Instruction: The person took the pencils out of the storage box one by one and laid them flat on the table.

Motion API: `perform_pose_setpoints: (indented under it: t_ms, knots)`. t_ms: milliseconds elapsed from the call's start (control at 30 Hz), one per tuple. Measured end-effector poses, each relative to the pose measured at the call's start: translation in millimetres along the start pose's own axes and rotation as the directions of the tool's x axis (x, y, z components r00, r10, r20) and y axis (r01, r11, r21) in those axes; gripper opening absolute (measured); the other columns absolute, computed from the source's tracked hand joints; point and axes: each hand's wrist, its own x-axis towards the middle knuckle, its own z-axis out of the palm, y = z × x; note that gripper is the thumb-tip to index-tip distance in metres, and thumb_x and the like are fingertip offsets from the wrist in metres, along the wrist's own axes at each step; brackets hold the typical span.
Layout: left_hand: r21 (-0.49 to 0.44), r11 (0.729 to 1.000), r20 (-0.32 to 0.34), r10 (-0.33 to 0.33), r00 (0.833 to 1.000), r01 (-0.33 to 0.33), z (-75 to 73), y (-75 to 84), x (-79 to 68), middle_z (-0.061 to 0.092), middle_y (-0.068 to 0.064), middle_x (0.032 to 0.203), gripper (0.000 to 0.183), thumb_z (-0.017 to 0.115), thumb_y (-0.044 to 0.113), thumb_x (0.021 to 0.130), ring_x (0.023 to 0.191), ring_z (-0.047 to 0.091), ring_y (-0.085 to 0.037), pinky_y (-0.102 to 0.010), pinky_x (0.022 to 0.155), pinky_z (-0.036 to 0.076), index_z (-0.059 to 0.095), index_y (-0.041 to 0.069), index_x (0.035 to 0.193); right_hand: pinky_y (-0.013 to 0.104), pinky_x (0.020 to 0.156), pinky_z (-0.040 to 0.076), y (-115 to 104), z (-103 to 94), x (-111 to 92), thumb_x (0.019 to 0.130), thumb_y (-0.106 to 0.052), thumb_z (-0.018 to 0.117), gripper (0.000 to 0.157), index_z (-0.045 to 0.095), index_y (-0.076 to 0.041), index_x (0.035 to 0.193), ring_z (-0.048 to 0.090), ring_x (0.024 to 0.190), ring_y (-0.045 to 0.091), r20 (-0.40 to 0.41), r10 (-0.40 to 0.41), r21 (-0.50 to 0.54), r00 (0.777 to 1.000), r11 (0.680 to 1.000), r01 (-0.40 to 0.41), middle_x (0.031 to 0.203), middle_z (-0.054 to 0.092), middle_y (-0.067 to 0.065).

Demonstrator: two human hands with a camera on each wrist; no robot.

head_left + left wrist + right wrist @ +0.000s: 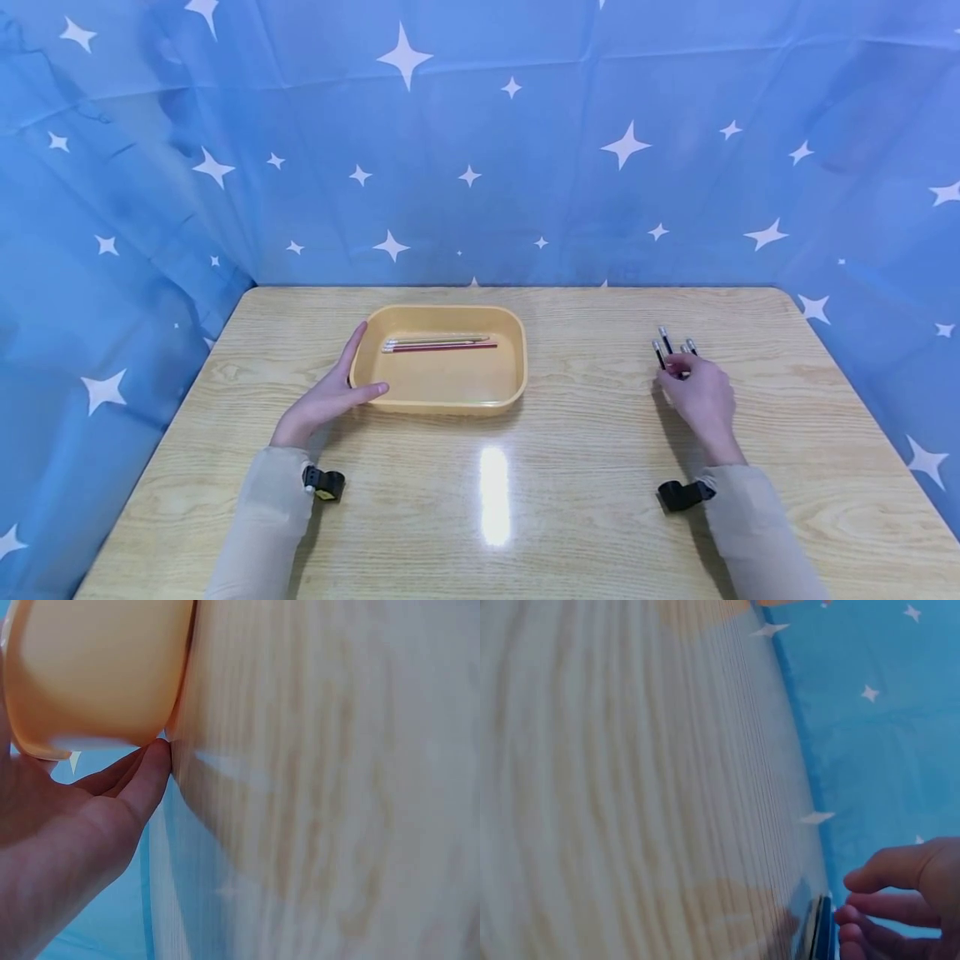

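A yellow-orange tray (442,407) stands on the table, left of the middle. My left hand (330,397) holds its left end, the thumb over the front rim and the fingers along the outside; in the left wrist view, fingertips touch low on the tray wall (97,675). Inside lie a few pencils with white ends, among them a red pencil (450,348) and a yellowish one (435,339). On the right, my right hand (701,396) is over several dark pencils (666,340) with pale ends. Its fingers are bent, with a gap below the thumb, beside the pencils (821,926) in the right wrist view.
The light wood table (585,467) has rounded far corners. A blue cloth with white stars (525,167) hangs behind it and at both sides. Each wrist carries a black camera, the left one (324,483) and the right one (684,496).
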Motion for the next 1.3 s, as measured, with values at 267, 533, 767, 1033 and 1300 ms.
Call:
perform_pose_setpoints:
  t_ms: [267,533,767,1033,1300]
  knots:
    - [-0.016,1.0,0.004,0.006,1.0,-0.006,-0.3,-0.7,1.2,-0.01,-0.004,0.16,0.099,0.068,0.026,0.091,0.144,0.002,-0.034,-0.06,0.109,0.01,-0.008,0.041,0.153,0.032,0.055,0.042,-18.7,9.9,0.5,0.089,-0.013,0.06,0.031,0.066,0.004,0.115,0.064,0.079,0.031,0.015,-0.098,0.051,0.995,0.994,0.098,0.097,0.068,0.019]
    - [-0.011,1.0,0.0,0.001,1.0,-0.001,0.6,-1.2,2.6,-0.01,-0.003,0.16,0.098,0.068,0.027,0.091,0.144,0.001,-0.033,-0.061,0.109,0.01,-0.007,0.042,0.153,0.039,0.063,0.047,-49.8,21.2,8.6,0.092,-0.013,0.061,0.031,0.063,0.004,0.119,0.064,0.084,0.034,0.085,-0.173,0.113,0.981,0.98,0.163,0.1,0.066,0.02]
    - [-0.001,1.0,-0.004,0.0,1.0,0.0,-0.3,-2.4,2.0,-0.01,-0.004,0.16,0.099,0.068,0.028,0.091,0.144,0.0,-0.034,-0.062,0.109,0.01,-0.008,0.041,0.153,0.048,0.082,0.048,-77.3,35.8,18.8,0.093,-0.009,0.062,0.032,0.06,0.005,0.122,0.059,0.098,0.036,0.187,-0.252,0.225,0.95,0.952,0.208,0.107,0.064,0.022]
    - [0.003,1.0,-0.005,-0.001,1.0,0.001,-1.3,-2.5,0.7,-0.011,-0.005,0.16,0.1,0.069,0.028,0.09,0.144,0.001,-0.037,-0.063,0.107,0.011,-0.008,0.041,0.153,0.048,0.084,0.049,-112.7,51.6,25.3,0.089,-0.005,0.066,0.029,0.063,0.006,0.116,0.059,0.098,0.035,0.194,-0.443,0.264,0.875,0.883,0.388,0.106,0.064,0.021]
    - [0.0,1.0,-0.009,0.0,1.0,0.0,-0.6,-1.7,0.6,-0.009,-0.004,0.16,0.099,0.069,0.027,0.09,0.144,0.001,-0.035,-0.062,0.109,0.009,-0.007,0.04,0.153,0.045,0.081,0.049,-142.4,56.4,26.3,0.088,-0.009,0.068,0.027,0.066,0.002,0.112,0.06,0.097,0.033,0.21,-0.552,0.253,0.807,0.828,0.5,0.102,0.065,0.015]
